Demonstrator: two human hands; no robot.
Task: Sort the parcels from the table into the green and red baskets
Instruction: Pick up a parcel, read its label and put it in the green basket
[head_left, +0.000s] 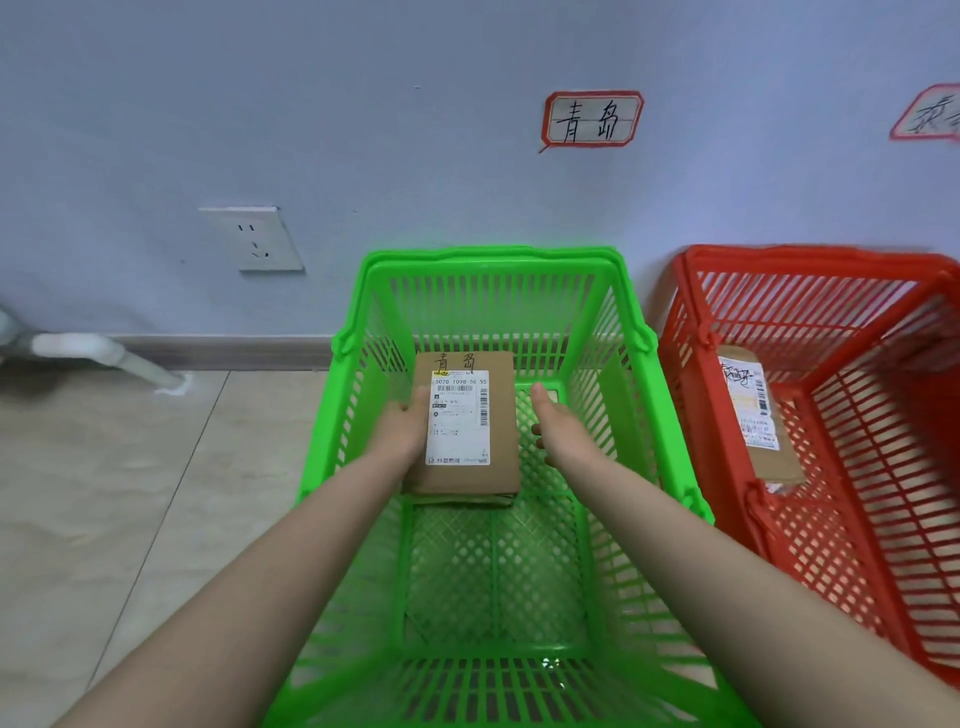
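Green basket: L hand holds brown parcel inside, R hand empty, fingers straight; red basket just beside.

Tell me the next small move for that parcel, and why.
Probably let the left hand release the parcel and withdraw: it sits low inside the green basket, and the right hand is open beside it, not touching.

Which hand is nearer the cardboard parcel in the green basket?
Left. The left hand holds the cardboard parcel by its left edge inside the green basket; the right hand is open just beyond its right edge, apparently not touching.
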